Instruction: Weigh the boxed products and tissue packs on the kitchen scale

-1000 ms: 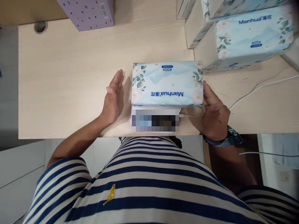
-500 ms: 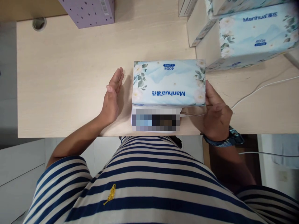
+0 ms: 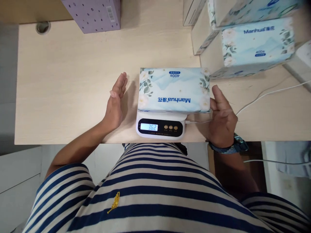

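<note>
A pack of tissues point(image 3: 173, 89), pale blue with white flowers and "Manhua" printed upside down to me, lies flat on a white kitchen scale point(image 3: 161, 135). The scale's lit display reads about 362, with round buttons beside it; most of the weighing plate is hidden beneath the pack. To the left, my left hand point(image 3: 115, 103) rests on its edge on the table, fingers stretched out, apart from the pack and holding nothing. Close by the pack's right end is my right hand point(image 3: 221, 118), fingers extended and empty; whether a fingertip touches the pack I cannot tell.
More tissue packs point(image 3: 259, 45) are stacked at the back right of the wooden table point(image 3: 73, 81). A purple patterned box point(image 3: 97, 16) stands at the back, near a round cable hole point(image 3: 43, 28). A white cable point(image 3: 269, 93) runs from the scale past my right hand.
My right hand has drawn slightly away from the pack's right end. The scale's display, blurred out before, is now readable. The view has shifted a little; my left hand keeps its pose.
</note>
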The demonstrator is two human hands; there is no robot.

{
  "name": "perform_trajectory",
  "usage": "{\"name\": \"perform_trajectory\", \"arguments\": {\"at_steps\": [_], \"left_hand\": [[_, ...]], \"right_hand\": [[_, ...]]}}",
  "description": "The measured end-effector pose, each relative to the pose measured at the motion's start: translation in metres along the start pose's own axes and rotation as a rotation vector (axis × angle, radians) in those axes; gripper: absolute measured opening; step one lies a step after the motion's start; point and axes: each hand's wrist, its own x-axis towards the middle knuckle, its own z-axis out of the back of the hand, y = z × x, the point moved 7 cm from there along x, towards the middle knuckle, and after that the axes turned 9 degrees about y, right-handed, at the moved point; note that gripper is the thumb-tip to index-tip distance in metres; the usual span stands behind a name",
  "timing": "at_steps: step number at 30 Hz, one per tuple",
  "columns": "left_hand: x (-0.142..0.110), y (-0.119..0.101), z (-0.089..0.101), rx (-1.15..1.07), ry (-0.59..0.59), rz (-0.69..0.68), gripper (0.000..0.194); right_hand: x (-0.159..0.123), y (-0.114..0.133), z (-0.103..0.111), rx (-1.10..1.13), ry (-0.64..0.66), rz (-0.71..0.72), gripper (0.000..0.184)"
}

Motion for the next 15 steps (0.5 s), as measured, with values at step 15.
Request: {"name": "perform_trajectory", "arguments": {"at_steps": [15], "left_hand": [[0.003, 0.000, 0.005, -0.058, -0.098, -0.108, 0.091]], "right_hand": [[-0.029, -0.004, 0.067, -0.043, -0.925, -0.070, 0.058]]}}
